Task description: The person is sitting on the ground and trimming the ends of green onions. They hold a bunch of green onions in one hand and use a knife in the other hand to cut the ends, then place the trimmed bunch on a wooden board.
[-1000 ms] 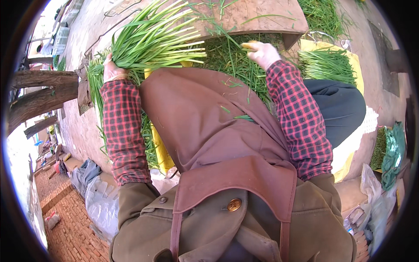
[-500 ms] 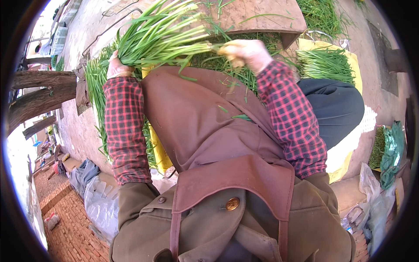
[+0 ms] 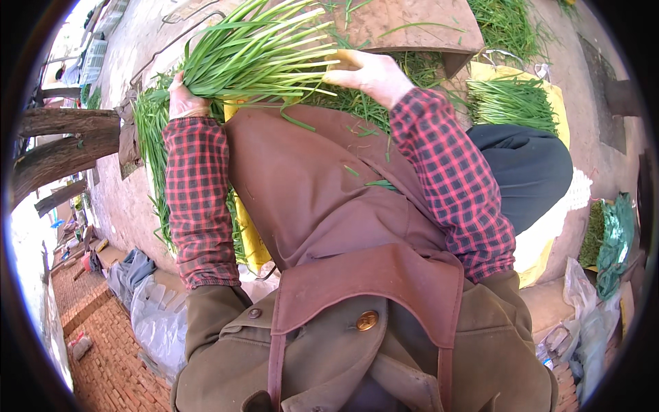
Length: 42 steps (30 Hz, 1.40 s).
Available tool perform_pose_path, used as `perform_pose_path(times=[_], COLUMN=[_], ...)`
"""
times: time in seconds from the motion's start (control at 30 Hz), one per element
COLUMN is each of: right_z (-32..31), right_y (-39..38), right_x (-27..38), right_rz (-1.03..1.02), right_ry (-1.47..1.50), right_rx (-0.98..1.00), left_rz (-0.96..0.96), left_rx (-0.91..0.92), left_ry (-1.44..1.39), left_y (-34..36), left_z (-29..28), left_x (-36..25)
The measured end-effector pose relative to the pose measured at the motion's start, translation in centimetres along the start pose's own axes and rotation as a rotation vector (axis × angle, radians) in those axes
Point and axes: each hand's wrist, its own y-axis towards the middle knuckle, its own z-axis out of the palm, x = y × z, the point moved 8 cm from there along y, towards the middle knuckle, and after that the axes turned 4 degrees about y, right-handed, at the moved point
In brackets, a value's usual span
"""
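My left hand (image 3: 184,99) is closed on a bunch of long green leafy stems (image 3: 244,58), their pale ends pointing right. My right hand (image 3: 371,75), its fingertips yellowish, is at those pale ends with thumb and fingers apart, touching them. Beneath, loose green cuttings (image 3: 384,113) lie around the brown apron (image 3: 288,178) over my lap. More long greens (image 3: 154,144) are heaped beside my left forearm. A trimmed pile of greens (image 3: 511,103) rests on a yellow sack (image 3: 556,96) at the right.
A low board (image 3: 419,31) with scattered leaves stands ahead. Rough timber posts (image 3: 68,147) are at the left, plastic bags (image 3: 154,319) and brick paving (image 3: 103,343) at lower left. A green bundle of plastic (image 3: 614,244) lies at far right, loose greens (image 3: 504,24) at top right.
My right hand has moved left to the pale stem ends, its fingers passing through a bent grip there. My left hand and the bunch have shifted slightly rightward and up.
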Motion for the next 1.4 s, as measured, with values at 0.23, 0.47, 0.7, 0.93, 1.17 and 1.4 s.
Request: perform_pose_path(times=[0.23,0.47,0.7,0.93,1.17,1.4], right_z=[0.6,-7.0,-1.2,0.0,-9.1,-5.7], right_y=[1.9,-0.8,1.0,3.3,-1.4,0.1], right_x=[-1.7,-6.0,-0.7,-3.3,-7.7,-8.8], right_rz=[-0.021,0.017,-0.014,-0.118,0.044,0.081], right_ry=[0.526,0.394,-0.004,0.255,0.373,-0.486], right_rx=[-0.240,-0.433,-0.091,-0.184,-0.441,-0.205], left_rz=[0.003,0.017,0.008,-0.044,0.017,0.048], left_rx=[0.046,0.059,0.021,0.036,0.027,0.087], left_ry=[-0.091,-0.006,-0.033,-0.039,-0.012,-0.071], left_y=[-1.8,-0.8,-1.1,-1.7,-1.0,1.5], left_z=[2.3,0.7,0.6,2.5,1.0,-0.4], left_x=[1.7,1.1,1.6,2.9,1.1,0.0])
